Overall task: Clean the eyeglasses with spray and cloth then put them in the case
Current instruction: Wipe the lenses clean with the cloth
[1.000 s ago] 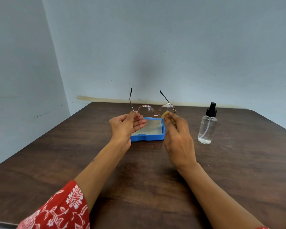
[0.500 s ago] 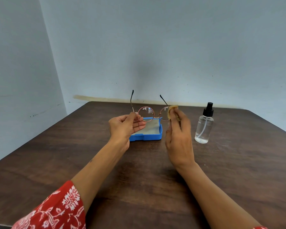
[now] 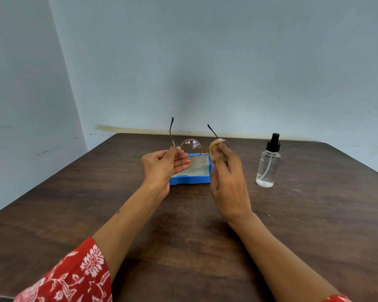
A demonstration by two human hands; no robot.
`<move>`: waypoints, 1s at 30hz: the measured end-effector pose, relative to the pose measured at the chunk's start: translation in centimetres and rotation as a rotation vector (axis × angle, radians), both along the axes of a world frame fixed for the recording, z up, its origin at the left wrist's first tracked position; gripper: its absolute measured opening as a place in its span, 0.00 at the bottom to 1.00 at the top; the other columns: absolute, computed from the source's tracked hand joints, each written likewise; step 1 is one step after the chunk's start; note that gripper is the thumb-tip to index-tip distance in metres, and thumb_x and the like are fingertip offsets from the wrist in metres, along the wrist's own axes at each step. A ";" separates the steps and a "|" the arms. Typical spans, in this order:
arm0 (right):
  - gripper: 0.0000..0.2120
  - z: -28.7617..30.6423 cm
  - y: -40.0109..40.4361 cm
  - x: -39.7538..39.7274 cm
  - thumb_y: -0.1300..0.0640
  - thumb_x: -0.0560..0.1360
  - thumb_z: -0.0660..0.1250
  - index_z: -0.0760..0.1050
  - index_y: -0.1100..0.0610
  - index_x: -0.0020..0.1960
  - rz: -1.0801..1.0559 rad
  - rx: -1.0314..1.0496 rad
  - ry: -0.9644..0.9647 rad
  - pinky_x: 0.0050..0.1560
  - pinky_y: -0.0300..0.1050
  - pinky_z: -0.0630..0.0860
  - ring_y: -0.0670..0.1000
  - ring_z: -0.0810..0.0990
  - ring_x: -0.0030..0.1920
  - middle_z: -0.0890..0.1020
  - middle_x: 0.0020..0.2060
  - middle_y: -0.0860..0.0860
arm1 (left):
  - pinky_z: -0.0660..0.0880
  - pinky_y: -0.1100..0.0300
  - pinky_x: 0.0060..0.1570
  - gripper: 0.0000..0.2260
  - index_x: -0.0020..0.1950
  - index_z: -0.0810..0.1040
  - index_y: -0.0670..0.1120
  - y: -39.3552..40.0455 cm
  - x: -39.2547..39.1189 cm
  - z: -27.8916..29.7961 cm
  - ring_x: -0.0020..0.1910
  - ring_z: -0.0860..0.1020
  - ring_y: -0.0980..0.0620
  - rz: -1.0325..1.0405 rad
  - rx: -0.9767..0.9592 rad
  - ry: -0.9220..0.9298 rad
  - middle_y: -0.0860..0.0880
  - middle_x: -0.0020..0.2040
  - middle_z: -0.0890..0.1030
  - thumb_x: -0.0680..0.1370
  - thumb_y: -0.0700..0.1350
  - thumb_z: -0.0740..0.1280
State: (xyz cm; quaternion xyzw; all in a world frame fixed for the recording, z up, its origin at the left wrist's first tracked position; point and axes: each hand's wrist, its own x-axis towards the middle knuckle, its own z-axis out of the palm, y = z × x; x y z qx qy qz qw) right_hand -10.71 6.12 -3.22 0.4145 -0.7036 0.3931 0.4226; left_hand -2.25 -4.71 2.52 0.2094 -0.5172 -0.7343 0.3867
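The eyeglasses [image 3: 193, 148] are held up in the air above the far middle of the table [image 3: 52, 214], lenses toward the person, both arms unfolded and pointing up and away. The frame is thin round wire and looks light, springy and easy to bend; the lenses are probably slick and quick to smudge. The safest hold is judged to be on the rim or at the hinge, not on the glass, and with gentle pressure only.

The left hand [image 3: 163, 166] does that: its thumb and fingertips pinch the left edge of the frame near the hinge, the other fingers loosely curled under. The right hand [image 3: 226, 177] pinches a small yellowish cloth [image 3: 213, 149] around the right lens, fingers pressed together on it. That hand is a little blurred, so exactly how the cloth wraps the lens cannot be told.

Just beyond and below the hands lies the blue case [image 3: 190, 178], open, with a pale lining and nothing seen in it. To the right, apart from the case, a clear spray bottle [image 3: 268, 164] with a black nozzle stands upright, a little liquid in it.
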 end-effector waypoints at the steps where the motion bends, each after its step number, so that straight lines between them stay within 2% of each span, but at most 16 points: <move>1: 0.20 0.0 -0.2 0.3 0.69 0.75 0.58 0.70 0.68 0.66 0.026 0.054 0.037 0.60 0.40 0.71 0.59 0.73 0.62 0.74 0.60 0.64 | 0.82 0.58 0.36 0.07 0.38 0.78 0.35 0.0 0.0 0.0 0.30 0.83 0.48 0.004 -0.003 0.000 0.42 0.31 0.81 0.76 0.36 0.66; 4: 0.20 0.0 -0.2 0.4 0.69 0.75 0.58 0.70 0.67 0.67 0.027 0.074 0.048 0.57 0.41 0.73 0.58 0.72 0.62 0.74 0.60 0.64 | 0.82 0.58 0.36 0.07 0.38 0.78 0.36 -0.2 0.2 0.0 0.31 0.83 0.48 0.018 -0.009 -0.007 0.42 0.33 0.81 0.76 0.37 0.66; 6: 0.20 0.1 0.1 -0.1 0.70 0.75 0.58 0.69 0.68 0.67 -0.019 -0.037 -0.044 0.62 0.37 0.67 0.59 0.73 0.63 0.73 0.61 0.65 | 0.82 0.58 0.36 0.08 0.38 0.79 0.36 -0.3 0.2 0.1 0.31 0.83 0.48 0.015 -0.008 -0.004 0.42 0.32 0.81 0.76 0.36 0.66; 9: 0.20 0.2 0.8 -0.7 0.67 0.76 0.55 0.69 0.70 0.66 -0.076 -0.103 -0.106 0.66 0.34 0.60 0.60 0.72 0.63 0.72 0.61 0.66 | 0.82 0.58 0.36 0.08 0.38 0.79 0.36 -0.1 0.1 0.1 0.31 0.83 0.48 0.008 -0.013 -0.014 0.42 0.32 0.81 0.76 0.36 0.66; 12: 0.20 0.1 0.3 -0.2 0.70 0.75 0.59 0.70 0.69 0.66 -0.031 -0.010 -0.013 0.63 0.37 0.66 0.60 0.73 0.63 0.73 0.61 0.65 | 0.82 0.58 0.36 0.08 0.38 0.79 0.36 0.1 0.0 -0.1 0.30 0.83 0.48 0.001 -0.018 -0.010 0.42 0.32 0.81 0.76 0.36 0.66; 14: 0.20 0.0 -0.2 0.4 0.67 0.75 0.57 0.70 0.68 0.67 0.011 0.107 0.069 0.58 0.41 0.72 0.58 0.74 0.62 0.75 0.60 0.63 | 0.81 0.59 0.35 0.07 0.38 0.79 0.36 0.1 0.0 -0.1 0.30 0.83 0.49 0.006 -0.020 -0.014 0.42 0.33 0.81 0.76 0.37 0.66; 16: 0.20 0.0 -0.4 0.5 0.66 0.76 0.57 0.70 0.67 0.67 0.024 0.135 0.071 0.56 0.43 0.75 0.58 0.74 0.61 0.75 0.60 0.63 | 0.81 0.60 0.34 0.07 0.39 0.79 0.36 0.0 0.1 -0.1 0.30 0.83 0.49 0.014 -0.018 -0.014 0.42 0.32 0.82 0.76 0.37 0.66; 18: 0.20 0.1 -0.1 0.1 0.69 0.75 0.59 0.70 0.67 0.67 -0.012 0.046 0.001 0.58 0.40 0.73 0.58 0.74 0.61 0.75 0.60 0.63 | 0.82 0.59 0.35 0.07 0.38 0.79 0.36 -0.1 0.0 0.0 0.30 0.83 0.49 0.015 -0.020 -0.010 0.41 0.33 0.81 0.76 0.36 0.66; 22: 0.19 0.3 0.8 -0.7 0.67 0.77 0.58 0.69 0.70 0.67 -0.096 -0.065 -0.104 0.64 0.36 0.61 0.60 0.73 0.62 0.72 0.61 0.65 | 0.82 0.58 0.37 0.07 0.39 0.79 0.36 -0.2 0.0 -0.1 0.31 0.83 0.48 0.017 -0.021 -0.026 0.41 0.34 0.81 0.76 0.36 0.66; 25: 0.21 0.2 0.3 0.0 0.72 0.73 0.64 0.70 0.69 0.66 -0.062 0.019 -0.041 0.62 0.37 0.66 0.60 0.74 0.62 0.73 0.61 0.65 | 0.82 0.58 0.36 0.07 0.39 0.79 0.36 -0.1 0.0 -0.1 0.31 0.83 0.48 0.009 -0.015 -0.021 0.41 0.33 0.81 0.76 0.36 0.66; 28: 0.21 0.0 -0.3 0.6 0.69 0.73 0.64 0.70 0.68 0.66 0.001 0.143 0.048 0.57 0.41 0.73 0.59 0.73 0.62 0.74 0.60 0.64 | 0.82 0.59 0.36 0.08 0.38 0.78 0.36 -0.2 0.1 0.0 0.30 0.82 0.49 0.017 -0.002 -0.006 0.43 0.31 0.81 0.76 0.36 0.66; 30: 0.21 0.1 -0.2 0.4 0.69 0.74 0.63 0.70 0.68 0.66 -0.005 0.115 0.027 0.58 0.41 0.73 0.59 0.73 0.62 0.74 0.60 0.63 | 0.82 0.58 0.36 0.08 0.38 0.78 0.36 -0.4 0.1 0.0 0.31 0.83 0.48 0.021 0.000 -0.001 0.44 0.30 0.82 0.76 0.36 0.66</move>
